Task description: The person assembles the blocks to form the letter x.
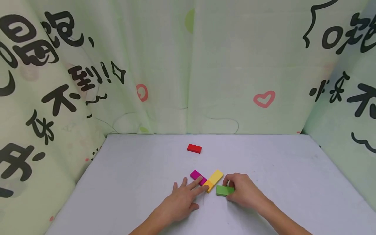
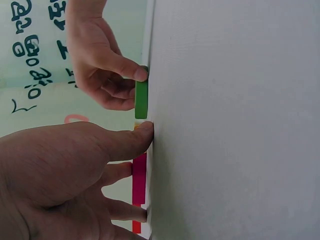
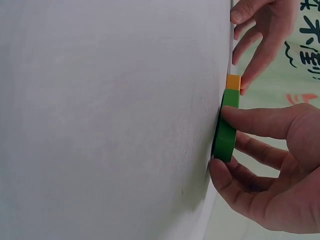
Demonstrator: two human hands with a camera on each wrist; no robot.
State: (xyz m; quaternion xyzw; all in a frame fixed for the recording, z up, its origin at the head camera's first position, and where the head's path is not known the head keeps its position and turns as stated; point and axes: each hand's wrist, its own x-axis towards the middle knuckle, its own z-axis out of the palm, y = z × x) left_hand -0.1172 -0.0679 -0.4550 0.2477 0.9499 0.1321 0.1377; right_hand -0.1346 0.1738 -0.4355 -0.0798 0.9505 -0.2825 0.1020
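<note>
My right hand (image 1: 245,192) pinches the right end of a green block (image 1: 222,190) between thumb and fingers, low over the white tabletop. In the right wrist view that green block (image 3: 228,130) lines up with the orange end of a yellow block (image 3: 233,82). The yellow block (image 1: 215,177) lies slanted, its near end deeper orange. A magenta block (image 1: 195,175) meets its left side, and together they form a V. My left hand (image 1: 182,201) is spread on the left, with straight fingertips at the magenta block and the yellow block's near end.
Farther back on the white table (image 1: 141,163) lies a red block (image 1: 194,148). A pale green curtain (image 1: 223,65) with black writing and pink hearts hangs behind the table and along both sides.
</note>
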